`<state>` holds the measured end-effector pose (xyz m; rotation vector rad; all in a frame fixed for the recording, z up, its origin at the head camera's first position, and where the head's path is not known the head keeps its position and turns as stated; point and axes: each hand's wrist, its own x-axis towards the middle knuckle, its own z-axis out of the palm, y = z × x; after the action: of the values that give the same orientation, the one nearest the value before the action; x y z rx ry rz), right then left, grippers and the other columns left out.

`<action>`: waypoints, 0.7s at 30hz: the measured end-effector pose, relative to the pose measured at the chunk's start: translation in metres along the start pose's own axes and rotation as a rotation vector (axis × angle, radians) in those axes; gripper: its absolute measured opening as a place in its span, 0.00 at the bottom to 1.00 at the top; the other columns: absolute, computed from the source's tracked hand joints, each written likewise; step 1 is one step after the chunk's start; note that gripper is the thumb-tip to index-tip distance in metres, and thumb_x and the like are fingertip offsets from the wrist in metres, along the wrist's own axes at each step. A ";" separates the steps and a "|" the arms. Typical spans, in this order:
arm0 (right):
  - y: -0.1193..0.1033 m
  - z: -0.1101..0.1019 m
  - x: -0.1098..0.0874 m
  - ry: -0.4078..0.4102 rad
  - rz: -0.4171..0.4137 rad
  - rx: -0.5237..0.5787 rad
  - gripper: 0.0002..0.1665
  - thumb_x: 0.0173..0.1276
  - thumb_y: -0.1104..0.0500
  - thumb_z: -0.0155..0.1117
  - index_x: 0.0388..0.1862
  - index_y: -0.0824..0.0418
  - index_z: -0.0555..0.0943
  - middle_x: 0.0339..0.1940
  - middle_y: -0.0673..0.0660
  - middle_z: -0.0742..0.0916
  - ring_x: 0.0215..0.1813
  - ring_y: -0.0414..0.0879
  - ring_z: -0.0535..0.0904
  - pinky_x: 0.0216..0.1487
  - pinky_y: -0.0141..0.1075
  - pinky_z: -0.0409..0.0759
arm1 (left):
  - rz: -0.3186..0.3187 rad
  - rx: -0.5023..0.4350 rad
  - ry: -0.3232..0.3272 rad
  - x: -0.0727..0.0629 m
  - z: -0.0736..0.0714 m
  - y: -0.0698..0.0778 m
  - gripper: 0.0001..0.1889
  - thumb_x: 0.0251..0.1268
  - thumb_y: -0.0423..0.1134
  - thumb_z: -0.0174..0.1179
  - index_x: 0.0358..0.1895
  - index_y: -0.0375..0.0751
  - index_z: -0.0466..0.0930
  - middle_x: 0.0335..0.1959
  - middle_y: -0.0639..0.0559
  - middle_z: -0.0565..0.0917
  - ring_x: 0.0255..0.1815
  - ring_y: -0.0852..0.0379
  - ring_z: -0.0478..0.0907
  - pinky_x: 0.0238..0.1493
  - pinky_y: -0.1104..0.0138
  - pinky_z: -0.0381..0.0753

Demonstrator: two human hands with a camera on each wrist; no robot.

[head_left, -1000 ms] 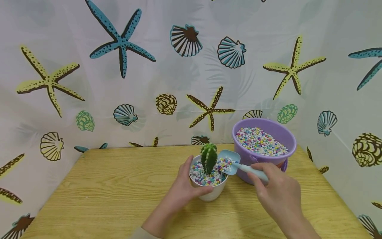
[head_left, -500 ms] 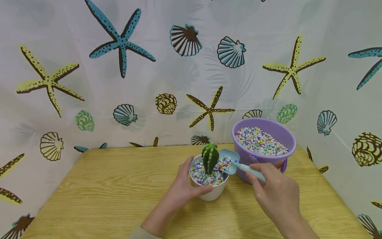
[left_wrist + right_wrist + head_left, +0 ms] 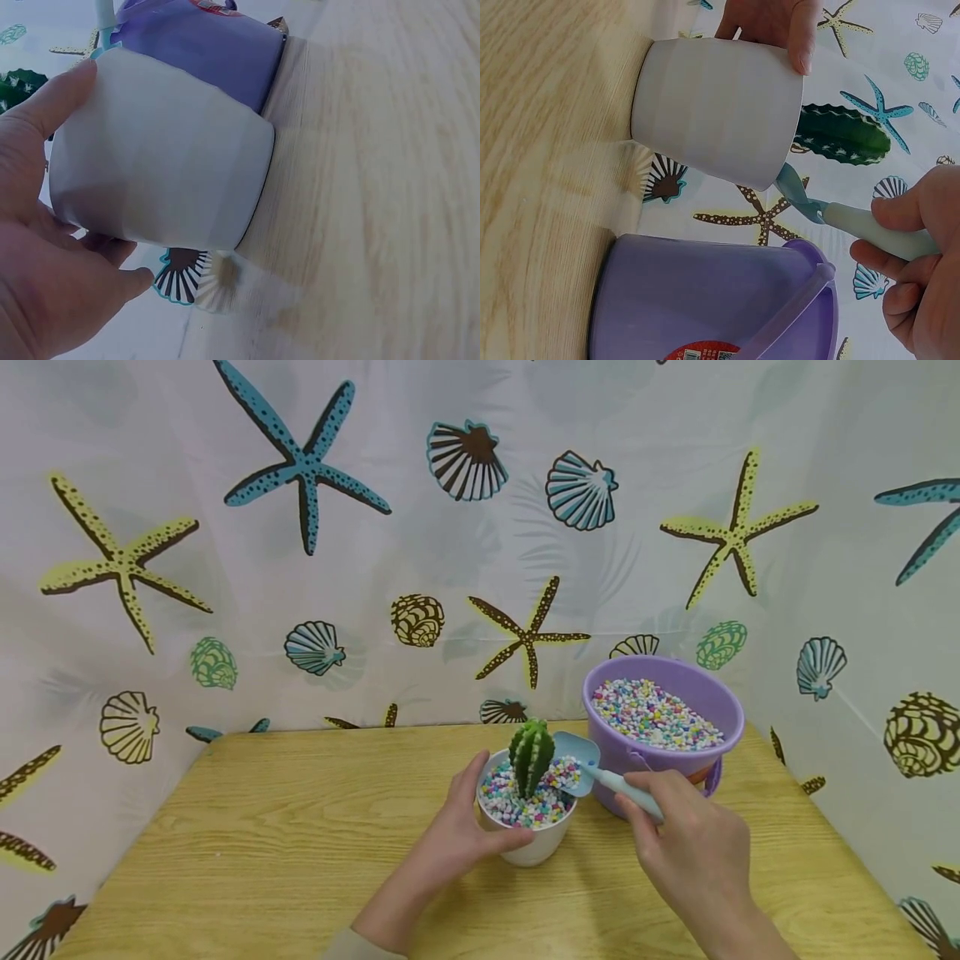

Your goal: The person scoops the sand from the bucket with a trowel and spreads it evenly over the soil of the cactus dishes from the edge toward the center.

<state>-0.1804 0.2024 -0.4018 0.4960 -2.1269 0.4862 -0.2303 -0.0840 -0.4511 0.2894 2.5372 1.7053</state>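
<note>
A white flowerpot (image 3: 534,852) stands on the table, filled with multicoloured pebbles (image 3: 510,803) around a green cactus (image 3: 532,758). My left hand (image 3: 467,827) grips the pot from its left side, thumb at the front near the rim, other fingers partly hidden behind. In my right hand (image 3: 693,839) is the pale handle of a small blue shovel (image 3: 585,750). Its blade tilts over the pot's right rim and bears some pebbles beside the cactus. The right wrist view shows thumb and fingers round the shovel handle (image 3: 877,231) and the blade against the pot's rim.
Just right of the pot stands a purple bucket (image 3: 613,768) with more coloured pebbles (image 3: 652,714) inside. Its handle (image 3: 791,311) hangs down its side. A fabric backdrop (image 3: 420,543) printed with starfish and shells closes off the wooden table (image 3: 300,827) behind and at the sides.
The shovel and right hand have shifted slightly left. Fewer pebbles lie on the blade than before. The cactus has moved slightly right in the pot, and the left hand has stayed in place.
</note>
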 end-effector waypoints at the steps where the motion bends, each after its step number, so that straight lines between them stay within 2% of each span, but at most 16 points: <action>1: 0.000 0.000 0.000 0.003 -0.001 0.000 0.19 0.60 0.61 0.88 0.49 0.57 0.90 0.36 0.50 0.92 0.24 0.40 0.84 0.19 0.31 0.72 | -0.001 0.006 0.003 0.000 0.001 0.000 0.69 0.54 0.54 0.88 0.93 0.53 0.46 0.88 0.36 0.54 0.86 0.29 0.56 0.81 0.30 0.56; 4: 0.001 0.000 -0.001 0.010 -0.006 -0.002 0.19 0.60 0.60 0.88 0.49 0.57 0.90 0.36 0.50 0.92 0.24 0.40 0.84 0.19 0.31 0.72 | 0.003 0.010 -0.003 -0.001 0.000 0.000 0.69 0.54 0.54 0.88 0.93 0.53 0.46 0.87 0.36 0.54 0.85 0.29 0.58 0.81 0.31 0.58; 7: 0.001 0.000 -0.001 0.017 -0.014 -0.005 0.19 0.61 0.60 0.88 0.49 0.56 0.90 0.37 0.50 0.92 0.24 0.40 0.84 0.19 0.31 0.72 | 0.009 -0.016 -0.029 -0.002 -0.003 0.000 0.68 0.58 0.54 0.86 0.93 0.53 0.45 0.90 0.39 0.51 0.88 0.30 0.53 0.82 0.31 0.54; 11: 0.002 0.000 -0.001 0.025 -0.030 -0.011 0.19 0.61 0.60 0.88 0.49 0.56 0.90 0.36 0.49 0.92 0.23 0.40 0.83 0.18 0.31 0.72 | 0.002 -0.047 -0.046 -0.002 -0.005 0.000 0.67 0.60 0.55 0.85 0.93 0.54 0.44 0.91 0.41 0.51 0.90 0.33 0.48 0.83 0.31 0.49; 17: 0.001 0.000 -0.001 0.033 -0.044 -0.018 0.20 0.60 0.60 0.88 0.49 0.56 0.90 0.37 0.50 0.92 0.23 0.41 0.83 0.18 0.33 0.74 | -0.009 -0.004 0.001 0.000 0.001 0.000 0.69 0.53 0.56 0.89 0.93 0.55 0.47 0.88 0.39 0.55 0.86 0.30 0.57 0.80 0.30 0.56; 19: 0.001 0.000 -0.001 0.032 -0.046 -0.022 0.20 0.59 0.60 0.88 0.49 0.56 0.90 0.37 0.50 0.92 0.23 0.41 0.84 0.19 0.34 0.74 | -0.006 0.005 -0.001 -0.001 0.001 0.000 0.70 0.52 0.56 0.89 0.93 0.56 0.47 0.87 0.38 0.55 0.85 0.30 0.59 0.80 0.30 0.58; 21: 0.001 0.000 -0.001 0.028 -0.048 -0.026 0.20 0.59 0.60 0.89 0.49 0.56 0.90 0.38 0.50 0.92 0.24 0.41 0.84 0.19 0.34 0.75 | -0.001 0.005 -0.017 -0.001 0.000 0.000 0.70 0.54 0.56 0.88 0.93 0.55 0.46 0.89 0.38 0.52 0.85 0.28 0.57 0.80 0.29 0.56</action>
<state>-0.1809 0.2034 -0.4027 0.5218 -2.0874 0.4348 -0.2292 -0.0840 -0.4514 0.3022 2.5298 1.6888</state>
